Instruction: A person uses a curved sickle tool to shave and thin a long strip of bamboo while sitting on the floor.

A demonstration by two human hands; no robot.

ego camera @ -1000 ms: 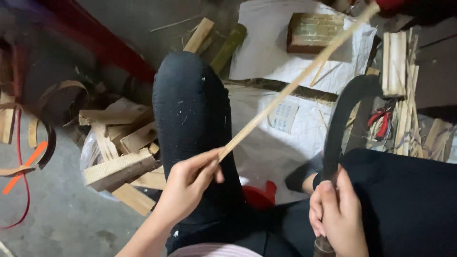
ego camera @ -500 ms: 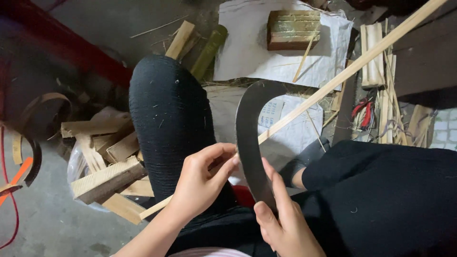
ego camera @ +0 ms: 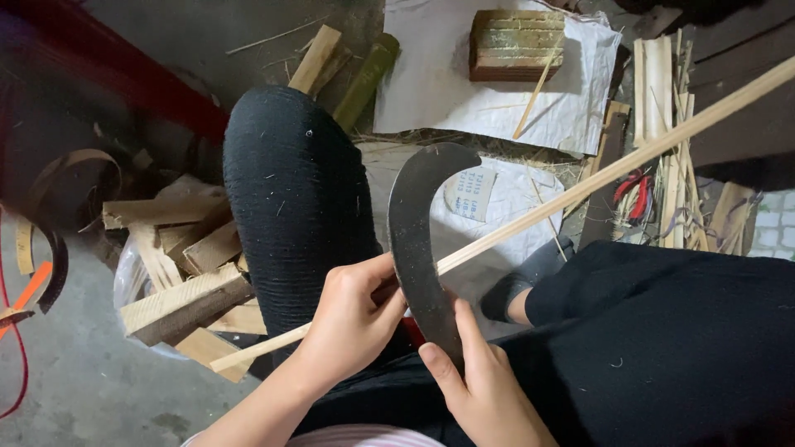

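Dark curved blade (ego camera: 416, 240), pale bamboo strip (ego camera: 613, 170)

strip's (ego camera: 613, 170) far end cut off at right edge, blade's (ego camera: 418, 240) handle hidden under hands

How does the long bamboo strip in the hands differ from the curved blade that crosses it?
The strip is pale, thin and straight; the blade is dark, broad and curved. The strip slants from lower left to upper right, while the blade stands nearly upright across it. The left hand holds the strip; the right hand holds the blade at its lower end. Both are held and meet above the lap.
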